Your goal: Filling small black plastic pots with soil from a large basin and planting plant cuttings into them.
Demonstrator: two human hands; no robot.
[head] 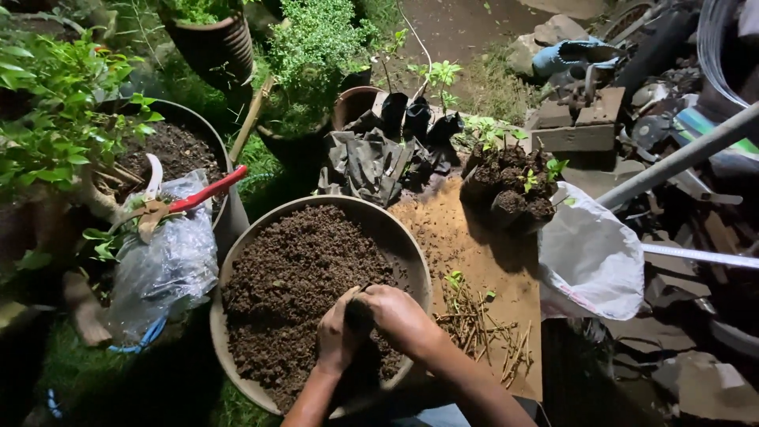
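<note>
A wide round basin (237, 261) filled with dark brown soil (292, 269) sits in the middle. Over its near right part my left hand (336, 336) and my right hand (399, 316) are pressed together around a small black planting bag (360, 312), which shows only as a dark patch between them. Both hands rest on the soil. What is inside the bag is hidden.
Red-handled pruning shears (202, 194) lie on a clear plastic bag (162, 269) at the left. Black planting bags (371, 162) and potted seedlings (510, 186) stand behind the basin. A white sack (589, 257), cut twigs (482, 328) and junk lie at the right.
</note>
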